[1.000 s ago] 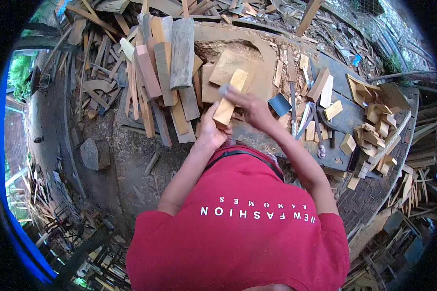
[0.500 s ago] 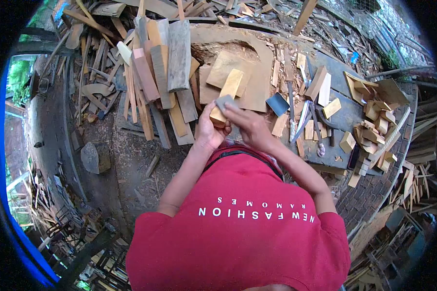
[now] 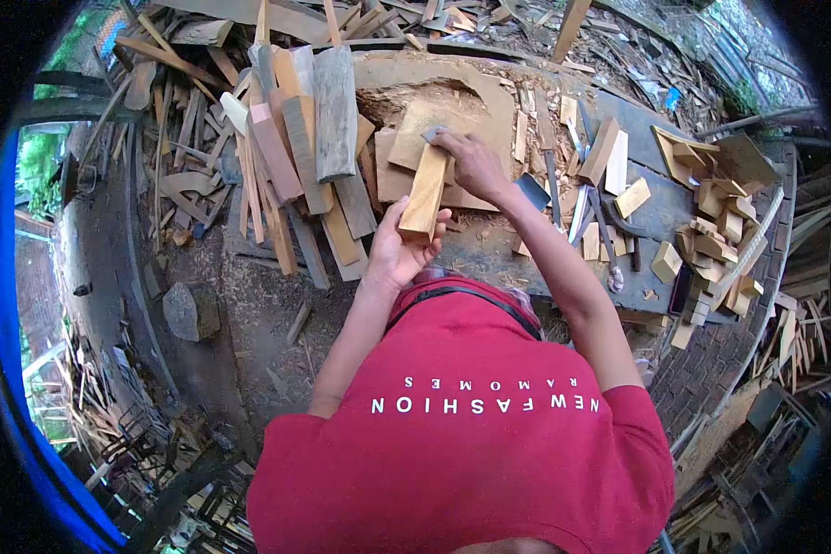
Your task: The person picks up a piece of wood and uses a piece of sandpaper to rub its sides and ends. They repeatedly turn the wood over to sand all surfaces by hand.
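A yellowish wooden block (image 3: 425, 196) slants away from my body, its near end lower in view. My left hand (image 3: 399, 251) is closed around that near end, thumb on one side and fingertips on the other. At the far end, my right hand (image 3: 478, 168) presses a small grey piece of sandpaper (image 3: 433, 135) onto the block's top face. The fingers partly cover the sandpaper. Beneath the far end lie flat wooden boards (image 3: 406, 148) on the bench. A dark blue-grey sheet (image 3: 533, 191) rests right of my right forearm, which partly hides it.
Long wood offcuts (image 3: 334, 115) are stacked at the left of the workbench (image 3: 651, 162). Several small blocks (image 3: 711, 235) are piled on the right, with curved dark tools (image 3: 609, 222) nearer. A chopped log stump (image 3: 191, 311) stands on the ground at left.
My right hand has slid the sandpaper away from me, from the block's near part to its far end. The left hand keeps its hold on the near end.
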The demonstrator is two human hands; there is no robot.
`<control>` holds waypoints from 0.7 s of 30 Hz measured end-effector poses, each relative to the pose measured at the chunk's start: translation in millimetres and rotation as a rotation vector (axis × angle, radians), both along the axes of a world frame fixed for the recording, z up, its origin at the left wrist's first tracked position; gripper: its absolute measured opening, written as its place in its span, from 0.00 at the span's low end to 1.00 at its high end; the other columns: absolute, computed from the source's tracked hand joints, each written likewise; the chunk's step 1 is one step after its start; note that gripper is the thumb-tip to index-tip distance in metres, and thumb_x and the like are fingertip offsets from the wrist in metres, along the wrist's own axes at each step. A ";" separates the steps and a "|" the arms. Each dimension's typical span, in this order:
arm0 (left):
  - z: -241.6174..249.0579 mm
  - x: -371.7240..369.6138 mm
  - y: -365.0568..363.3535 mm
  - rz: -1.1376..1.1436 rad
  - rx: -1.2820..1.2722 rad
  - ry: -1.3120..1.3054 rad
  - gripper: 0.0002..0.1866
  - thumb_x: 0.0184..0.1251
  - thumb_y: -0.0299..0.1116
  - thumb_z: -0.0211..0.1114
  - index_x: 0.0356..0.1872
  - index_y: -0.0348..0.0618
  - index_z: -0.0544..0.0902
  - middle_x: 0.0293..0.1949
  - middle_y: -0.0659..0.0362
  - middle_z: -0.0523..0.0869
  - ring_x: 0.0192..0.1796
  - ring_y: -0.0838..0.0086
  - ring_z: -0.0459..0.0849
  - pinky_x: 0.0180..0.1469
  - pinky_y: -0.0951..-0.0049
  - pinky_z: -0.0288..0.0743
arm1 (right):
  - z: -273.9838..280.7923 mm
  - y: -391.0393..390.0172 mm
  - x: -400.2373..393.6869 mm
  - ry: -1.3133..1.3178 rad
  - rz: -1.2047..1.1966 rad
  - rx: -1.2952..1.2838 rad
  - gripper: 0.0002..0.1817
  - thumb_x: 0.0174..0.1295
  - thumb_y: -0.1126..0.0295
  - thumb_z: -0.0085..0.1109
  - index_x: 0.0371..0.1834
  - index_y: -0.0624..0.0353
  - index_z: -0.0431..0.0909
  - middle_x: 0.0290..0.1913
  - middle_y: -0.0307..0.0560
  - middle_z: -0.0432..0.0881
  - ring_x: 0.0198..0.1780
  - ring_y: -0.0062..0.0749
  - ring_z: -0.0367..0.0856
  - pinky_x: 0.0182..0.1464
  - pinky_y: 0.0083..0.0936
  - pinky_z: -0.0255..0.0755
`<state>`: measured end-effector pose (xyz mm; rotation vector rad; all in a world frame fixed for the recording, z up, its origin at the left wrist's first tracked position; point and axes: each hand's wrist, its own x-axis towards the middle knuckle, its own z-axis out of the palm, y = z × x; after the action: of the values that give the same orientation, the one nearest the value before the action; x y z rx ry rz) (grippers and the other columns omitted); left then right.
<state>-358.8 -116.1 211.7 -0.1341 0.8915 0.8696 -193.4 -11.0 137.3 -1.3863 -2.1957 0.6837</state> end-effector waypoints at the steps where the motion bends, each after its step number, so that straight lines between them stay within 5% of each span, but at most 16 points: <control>1: -4.1 -1.5 -0.9 -0.004 -0.003 -0.002 0.27 0.66 0.51 0.51 0.56 0.39 0.71 0.42 0.50 0.82 0.30 0.73 0.78 0.30 0.75 0.75 | -1.6 0.8 0.8 -0.027 0.036 0.091 0.23 0.51 0.73 0.56 0.54 0.47 0.74 0.59 0.45 0.74 0.44 0.50 0.78 0.46 0.38 0.74; 5: -16.2 -7.5 -1.9 -0.074 0.050 -0.078 0.27 0.66 0.49 0.50 0.57 0.38 0.70 0.44 0.50 0.81 0.33 0.72 0.79 0.32 0.73 0.75 | 5.5 -14.6 0.5 -0.098 0.006 0.128 0.25 0.51 0.73 0.57 0.55 0.48 0.74 0.60 0.46 0.73 0.50 0.49 0.77 0.51 0.37 0.73; 7: -16.7 -9.4 -1.1 -0.075 0.064 -0.083 0.26 0.65 0.49 0.50 0.56 0.38 0.71 0.43 0.51 0.81 0.33 0.72 0.78 0.32 0.73 0.75 | 25.7 -36.9 -0.6 0.155 0.051 0.084 0.26 0.50 0.76 0.57 0.57 0.47 0.73 0.61 0.47 0.72 0.55 0.47 0.75 0.54 0.36 0.72; 13: -18.5 -9.6 1.5 0.099 -0.102 -0.092 0.18 0.66 0.50 0.53 0.44 0.49 0.78 0.36 0.62 0.81 0.35 0.71 0.81 0.33 0.72 0.77 | 79.9 -96.7 -6.6 0.241 0.183 0.039 0.28 0.49 0.85 0.49 0.57 0.52 0.74 0.60 0.48 0.73 0.61 0.45 0.71 0.58 0.35 0.70; 18: -34.2 -17.5 -2.8 -0.030 -0.011 -0.318 0.21 0.67 0.49 0.54 0.50 0.43 0.74 0.40 0.57 0.80 0.39 0.69 0.81 0.33 0.73 0.79 | 45.8 -58.0 -7.9 0.186 0.113 0.077 0.30 0.48 0.83 0.52 0.59 0.51 0.72 0.60 0.46 0.73 0.59 0.44 0.72 0.56 0.34 0.71; 21: -28.5 -14.3 -2.5 0.116 -0.125 -0.437 0.24 0.70 0.49 0.50 0.52 0.36 0.72 0.40 0.50 0.79 0.39 0.65 0.81 0.31 0.73 0.81 | 23.7 -34.9 -7.5 0.115 0.047 0.065 0.33 0.45 0.78 0.57 0.60 0.48 0.71 0.62 0.44 0.72 0.57 0.45 0.73 0.55 0.33 0.71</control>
<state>-373.1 -118.5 183.2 -0.4704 0.5305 0.8487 -200.9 -45.9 161.0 -1.2361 -2.1465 0.6853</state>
